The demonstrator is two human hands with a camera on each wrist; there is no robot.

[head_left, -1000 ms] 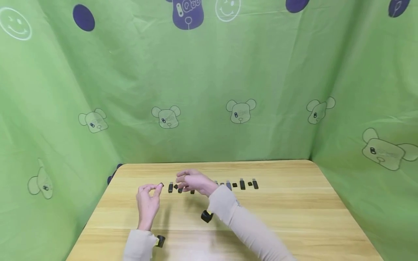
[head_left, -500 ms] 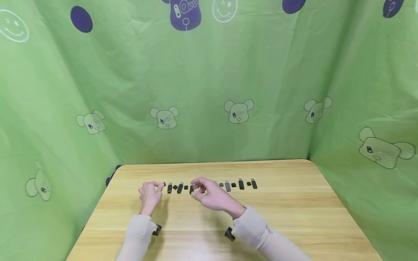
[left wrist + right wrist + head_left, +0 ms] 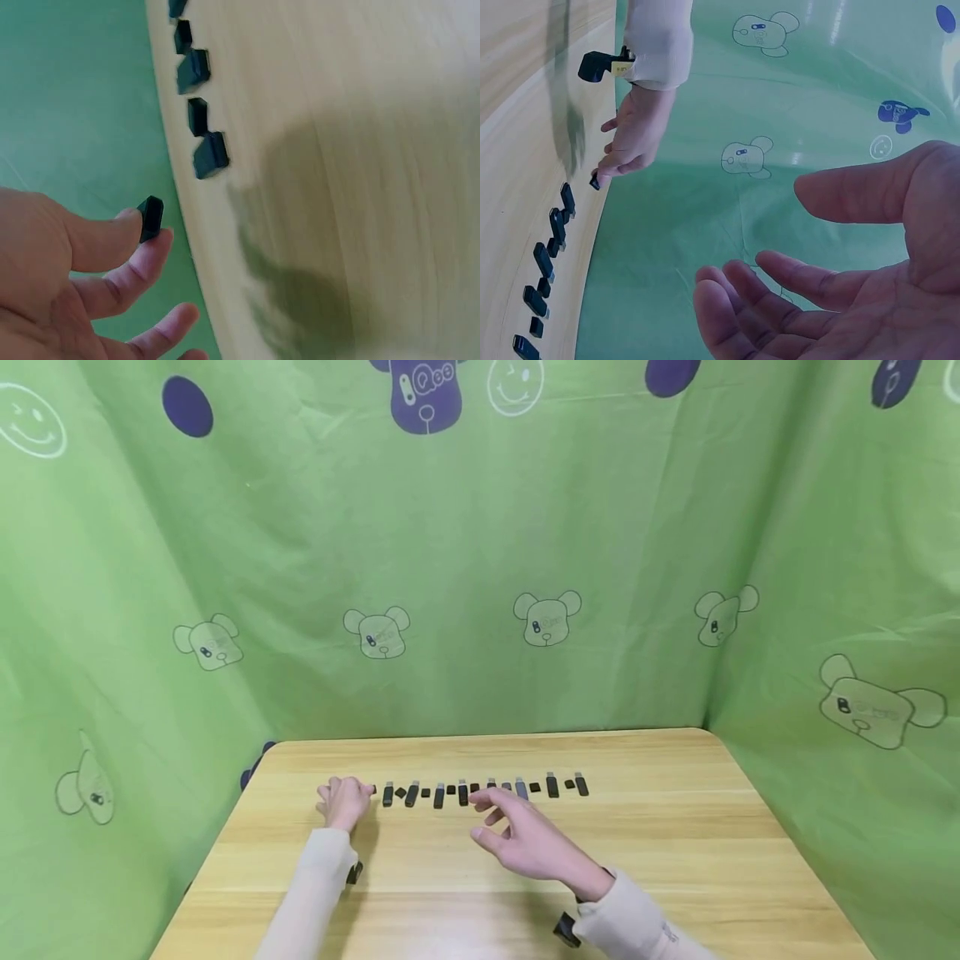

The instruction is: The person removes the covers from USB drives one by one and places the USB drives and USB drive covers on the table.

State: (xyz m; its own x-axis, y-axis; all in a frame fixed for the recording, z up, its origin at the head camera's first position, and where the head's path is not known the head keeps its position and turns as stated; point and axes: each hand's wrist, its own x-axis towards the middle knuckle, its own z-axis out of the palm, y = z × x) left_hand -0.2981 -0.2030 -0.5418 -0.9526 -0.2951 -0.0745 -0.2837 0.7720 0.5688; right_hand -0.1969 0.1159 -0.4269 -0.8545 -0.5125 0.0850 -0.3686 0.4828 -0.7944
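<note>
My left hand is at the left end of a row of USB flash drives. Between its thumb and index finger it pinches a small black cap, whose hollow side shows in the left wrist view. Nearest to it lies a black USB flash drive with its metal plug pointing away. My right hand hovers in front of the middle of the row, fingers relaxed and apart. In the right wrist view its palm shows nothing held. It partly covers the row in the head view.
Several black drives, such as one drive at the right, alternate with small black caps along the wooden table. One drive looks greyer. A green printed curtain stands behind the table and on both sides.
My right hand has drawn back to the right and toward me, uncovering drives and caps in the row. My left hand has turned and lowered slightly, still pinching the cap.
</note>
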